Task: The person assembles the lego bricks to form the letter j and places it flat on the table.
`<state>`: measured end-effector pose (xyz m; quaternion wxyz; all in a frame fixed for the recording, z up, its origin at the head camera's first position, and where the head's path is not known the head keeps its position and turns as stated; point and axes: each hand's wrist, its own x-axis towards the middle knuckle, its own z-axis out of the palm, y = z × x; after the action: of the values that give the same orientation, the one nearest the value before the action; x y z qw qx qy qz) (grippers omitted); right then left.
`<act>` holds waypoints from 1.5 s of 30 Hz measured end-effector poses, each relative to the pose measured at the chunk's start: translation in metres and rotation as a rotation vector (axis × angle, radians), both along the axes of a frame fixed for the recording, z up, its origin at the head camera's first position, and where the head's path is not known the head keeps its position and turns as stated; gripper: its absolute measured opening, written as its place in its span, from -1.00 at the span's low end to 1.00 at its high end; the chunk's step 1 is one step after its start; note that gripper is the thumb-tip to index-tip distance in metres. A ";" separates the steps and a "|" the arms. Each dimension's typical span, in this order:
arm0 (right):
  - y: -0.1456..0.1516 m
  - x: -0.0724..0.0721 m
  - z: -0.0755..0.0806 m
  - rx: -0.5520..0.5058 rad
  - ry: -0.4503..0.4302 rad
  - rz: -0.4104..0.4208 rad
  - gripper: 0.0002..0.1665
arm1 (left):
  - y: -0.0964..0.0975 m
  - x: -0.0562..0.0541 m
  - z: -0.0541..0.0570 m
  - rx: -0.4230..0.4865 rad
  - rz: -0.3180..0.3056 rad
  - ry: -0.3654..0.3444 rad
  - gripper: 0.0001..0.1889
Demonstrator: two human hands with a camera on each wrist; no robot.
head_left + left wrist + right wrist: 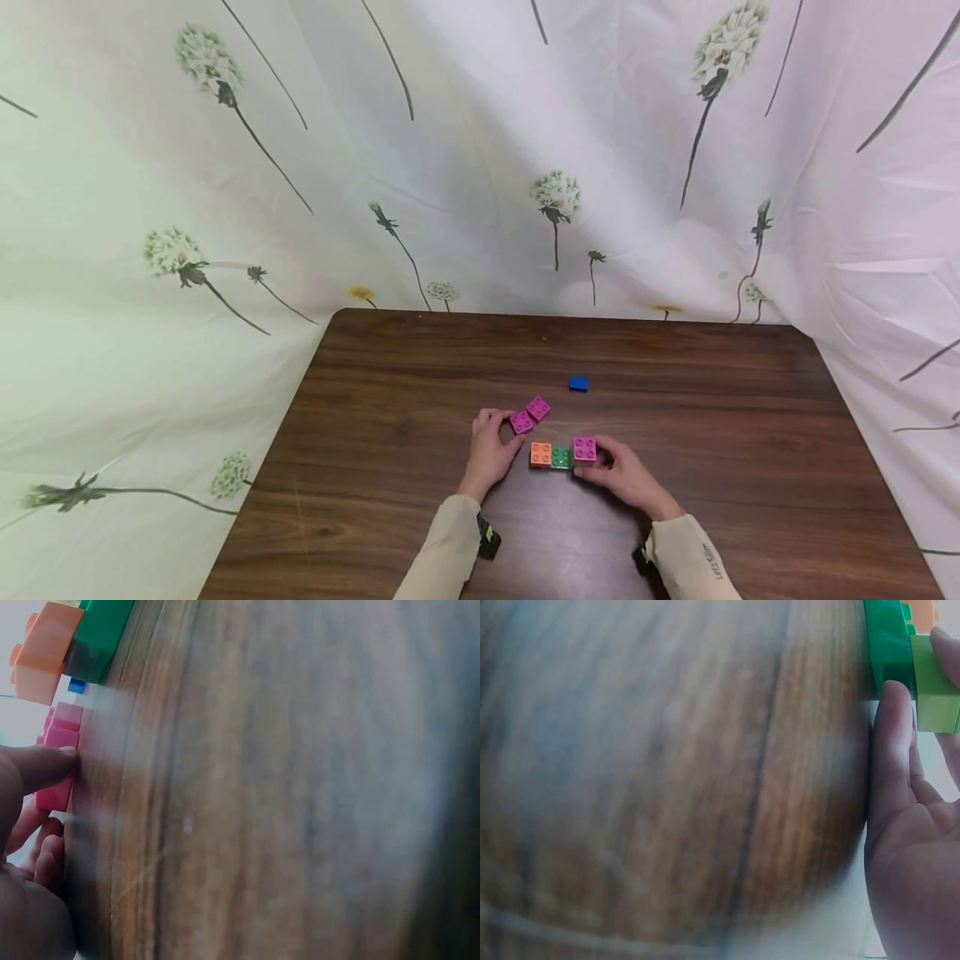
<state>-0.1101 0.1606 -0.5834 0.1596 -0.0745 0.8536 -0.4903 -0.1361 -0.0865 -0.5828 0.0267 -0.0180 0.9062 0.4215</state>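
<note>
My left hand (490,452) pinches a pink toy brick (521,422) on the table, with the thumb across its near side in the left wrist view. A second pink brick (537,408) lies at that brick's far corner. To the right stands a brick stack: a long green brick (560,457) carries an orange brick (541,454) on its left end. On its right end sits a light green brick (936,690), topped by a magenta brick (584,450). My right hand (630,481) grips this right end, and one finger touches the green brick's end.
A small blue brick (578,384) lies farther back on the dark wooden table (420,367). Behind the table's far edge hangs a white cloth (465,183) printed with dandelions. Wrist camera gear (488,537) sits under the left sleeve.
</note>
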 end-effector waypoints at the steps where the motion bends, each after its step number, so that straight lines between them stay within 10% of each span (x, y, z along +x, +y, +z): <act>1: 0.000 0.000 0.000 0.000 0.001 0.000 -0.40 | 0.000 0.000 0.000 0.001 0.000 -0.006 -0.62; 25: 0.000 -0.001 0.000 0.012 -0.031 -0.015 -0.41 | -0.011 -0.002 0.002 0.073 -0.051 -0.048 -0.61; 45: 0.001 -0.002 0.000 0.005 -0.021 -0.003 -0.44 | -0.010 0.000 0.024 0.264 -0.039 -0.100 -0.56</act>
<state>-0.1125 0.1613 -0.5838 0.1680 -0.0676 0.8532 -0.4892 -0.1361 -0.0965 -0.5587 0.0824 -0.0176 0.8405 0.5352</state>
